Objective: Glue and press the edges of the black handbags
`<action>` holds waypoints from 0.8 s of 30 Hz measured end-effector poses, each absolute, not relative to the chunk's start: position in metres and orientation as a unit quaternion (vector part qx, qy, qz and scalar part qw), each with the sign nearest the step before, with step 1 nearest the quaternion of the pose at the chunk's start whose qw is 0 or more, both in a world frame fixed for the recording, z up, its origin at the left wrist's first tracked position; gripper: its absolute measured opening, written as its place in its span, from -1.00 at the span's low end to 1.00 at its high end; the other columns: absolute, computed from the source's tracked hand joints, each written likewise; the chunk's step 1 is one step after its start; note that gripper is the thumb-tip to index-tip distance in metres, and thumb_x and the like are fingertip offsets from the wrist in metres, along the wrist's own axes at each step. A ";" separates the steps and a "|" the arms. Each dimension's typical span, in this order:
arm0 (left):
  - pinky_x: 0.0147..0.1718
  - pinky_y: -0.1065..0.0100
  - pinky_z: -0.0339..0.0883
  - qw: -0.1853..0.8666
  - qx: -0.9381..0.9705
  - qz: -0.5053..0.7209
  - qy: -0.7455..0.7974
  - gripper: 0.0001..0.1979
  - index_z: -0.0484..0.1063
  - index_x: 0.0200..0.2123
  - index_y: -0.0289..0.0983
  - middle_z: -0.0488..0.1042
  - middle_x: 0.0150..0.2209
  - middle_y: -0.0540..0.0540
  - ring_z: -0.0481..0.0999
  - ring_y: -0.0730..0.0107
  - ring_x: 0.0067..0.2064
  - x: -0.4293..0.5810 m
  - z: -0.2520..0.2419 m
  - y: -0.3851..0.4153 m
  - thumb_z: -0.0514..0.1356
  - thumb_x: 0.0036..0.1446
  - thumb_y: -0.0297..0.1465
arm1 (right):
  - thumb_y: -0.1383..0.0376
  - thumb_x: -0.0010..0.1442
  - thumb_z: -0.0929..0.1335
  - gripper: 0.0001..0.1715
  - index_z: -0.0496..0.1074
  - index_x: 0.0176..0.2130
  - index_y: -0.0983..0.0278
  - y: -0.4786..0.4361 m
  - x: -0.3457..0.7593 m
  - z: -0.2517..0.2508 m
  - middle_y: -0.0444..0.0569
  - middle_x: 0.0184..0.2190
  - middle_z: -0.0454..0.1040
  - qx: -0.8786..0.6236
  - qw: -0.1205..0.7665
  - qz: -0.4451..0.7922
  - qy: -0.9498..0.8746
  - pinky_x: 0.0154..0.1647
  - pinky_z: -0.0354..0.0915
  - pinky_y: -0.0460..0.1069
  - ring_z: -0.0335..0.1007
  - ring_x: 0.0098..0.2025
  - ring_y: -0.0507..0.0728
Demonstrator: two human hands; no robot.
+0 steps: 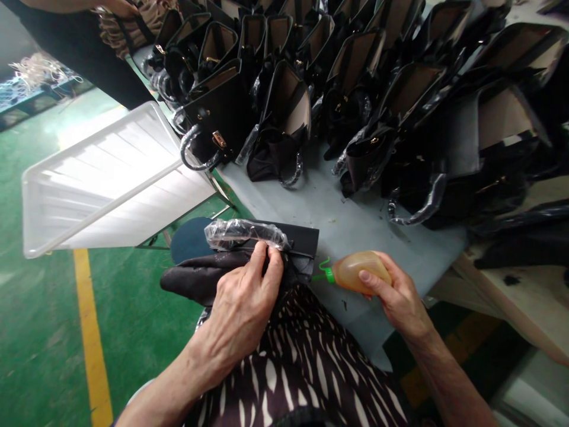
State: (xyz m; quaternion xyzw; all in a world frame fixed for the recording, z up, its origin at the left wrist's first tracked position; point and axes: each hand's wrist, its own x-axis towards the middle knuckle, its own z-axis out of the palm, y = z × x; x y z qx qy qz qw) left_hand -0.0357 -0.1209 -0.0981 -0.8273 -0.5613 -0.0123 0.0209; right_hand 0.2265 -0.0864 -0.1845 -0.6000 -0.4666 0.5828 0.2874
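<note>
On my lap lies a black handbag (191, 276), with its plastic-wrapped handle (240, 230) along the top side. My left hand (249, 290) pinches the bag's edge just below that handle, thumb and fingers close together. In my right hand (395, 290) is a squeeze bottle (358, 270) of amber liquid, tipped sideways. The bottle's green nozzle (322, 274) points left at the bag's right end, near a black flap (304, 240). Whether the tip touches the bag I cannot tell. Part of the bag is hidden behind my left hand.
Many black handbags (280, 118) stand crowded on the grey table (324, 196) ahead. To the left, a white plastic tray (106, 184) leans at a tilt. A dark blue round seat (189, 237) is beside the bag. Another person's hand (120, 8) shows at the upper left.
</note>
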 end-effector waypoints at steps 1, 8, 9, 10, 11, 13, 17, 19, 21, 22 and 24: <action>-0.44 0.30 0.43 0.022 -0.828 -0.012 -0.561 -0.44 0.09 0.09 -0.47 0.30 0.07 -0.45 0.53 0.21 -0.32 -0.036 -0.098 -0.121 0.02 -0.05 -0.59 | 0.05 0.07 0.37 -0.60 0.33 -0.16 0.21 -0.086 0.226 -0.183 -0.15 -0.45 0.33 -0.599 0.286 0.584 -0.467 -0.55 0.23 -0.11 0.23 -0.47 0.04; -0.45 0.33 0.42 0.021 -0.821 -0.007 -0.571 -0.47 0.11 0.08 -0.45 0.32 0.07 -0.40 0.51 0.30 -0.37 -0.033 -0.096 -0.119 0.02 -0.03 -0.63 | 0.07 0.08 0.38 -0.61 0.32 -0.14 0.19 -0.089 0.225 -0.184 -0.15 -0.44 0.33 -0.586 0.293 0.598 -0.462 -0.55 0.23 -0.12 0.22 -0.47 0.04; -0.45 0.33 0.42 0.021 -0.820 -0.006 -0.571 -0.47 0.11 0.08 -0.45 0.31 0.07 -0.40 0.51 0.31 -0.38 -0.033 -0.097 -0.119 0.02 -0.03 -0.63 | 0.07 0.08 0.38 -0.61 0.32 -0.14 0.19 -0.090 0.225 -0.184 -0.15 -0.44 0.32 -0.583 0.294 0.602 -0.460 -0.55 0.23 -0.12 0.21 -0.47 0.04; -0.46 0.33 0.42 0.022 -0.821 -0.005 -0.571 -0.46 0.11 0.09 -0.46 0.31 0.08 -0.40 0.51 0.31 -0.38 -0.033 -0.097 -0.119 0.03 -0.03 -0.63 | 0.07 0.09 0.38 -0.61 0.31 -0.13 0.19 -0.090 0.224 -0.183 -0.15 -0.43 0.32 -0.581 0.295 0.604 -0.459 -0.55 0.22 -0.12 0.21 -0.46 0.04; -0.46 0.33 0.42 0.023 -0.821 -0.005 -0.570 -0.45 0.10 0.09 -0.46 0.30 0.08 -0.41 0.51 0.30 -0.38 -0.033 -0.098 -0.119 0.03 -0.04 -0.63 | 0.08 0.09 0.38 -0.61 0.31 -0.13 0.19 -0.091 0.224 -0.183 -0.15 -0.43 0.32 -0.578 0.294 0.607 -0.459 -0.54 0.22 -0.12 0.21 -0.46 0.04; -0.47 0.32 0.42 0.025 -0.822 -0.006 -0.570 -0.44 0.10 0.09 -0.46 0.30 0.08 -0.40 0.51 0.30 -0.39 -0.034 -0.099 -0.119 0.04 -0.05 -0.62 | 0.07 0.09 0.37 -0.60 0.31 -0.12 0.19 -0.092 0.222 -0.181 -0.15 -0.42 0.32 -0.574 0.293 0.613 -0.458 -0.54 0.22 -0.12 0.22 -0.45 0.04; -0.48 0.31 0.42 0.023 -0.821 -0.007 -0.571 -0.44 0.11 0.09 -0.45 0.31 0.08 -0.39 0.51 0.29 -0.39 -0.034 -0.099 -0.119 0.04 -0.05 -0.63 | 0.08 0.09 0.37 -0.60 0.30 -0.11 0.18 -0.094 0.221 -0.178 -0.15 -0.42 0.32 -0.568 0.287 0.625 -0.452 -0.55 0.22 -0.12 0.21 -0.45 0.04; -0.48 0.31 0.41 0.022 -0.822 -0.008 -0.569 -0.44 0.11 0.09 -0.46 0.31 0.07 -0.39 0.50 0.29 -0.39 -0.034 -0.098 -0.119 0.04 -0.06 -0.63 | 0.09 0.10 0.37 -0.60 0.30 -0.09 0.17 -0.095 0.220 -0.178 -0.16 -0.42 0.31 -0.566 0.287 0.629 -0.448 -0.55 0.22 -0.12 0.21 -0.46 0.03; -0.49 0.31 0.41 0.020 -0.822 -0.006 -0.568 -0.44 0.11 0.09 -0.46 0.31 0.07 -0.39 0.50 0.29 -0.39 -0.034 -0.098 -0.119 0.04 -0.06 -0.63 | 0.09 0.11 0.37 -0.61 0.30 -0.08 0.16 -0.096 0.220 -0.179 -0.16 -0.42 0.31 -0.563 0.290 0.633 -0.446 -0.55 0.22 -0.12 0.21 -0.46 0.03; -0.48 0.31 0.41 0.018 -0.822 -0.006 -0.569 -0.44 0.11 0.09 -0.46 0.31 0.07 -0.38 0.50 0.28 -0.39 -0.033 -0.098 -0.119 0.04 -0.06 -0.63 | 0.10 0.11 0.37 -0.61 0.30 -0.08 0.15 -0.096 0.220 -0.180 -0.16 -0.41 0.30 -0.562 0.291 0.634 -0.444 -0.55 0.22 -0.12 0.21 -0.46 0.03; -0.48 0.31 0.42 0.015 -0.821 -0.005 -0.570 -0.43 0.10 0.09 -0.46 0.31 0.07 -0.38 0.50 0.28 -0.38 -0.033 -0.098 -0.119 0.03 -0.06 -0.63 | 0.10 0.11 0.36 -0.62 0.30 -0.09 0.16 -0.097 0.219 -0.180 -0.16 -0.41 0.30 -0.560 0.292 0.638 -0.441 -0.55 0.23 -0.12 0.21 -0.45 0.03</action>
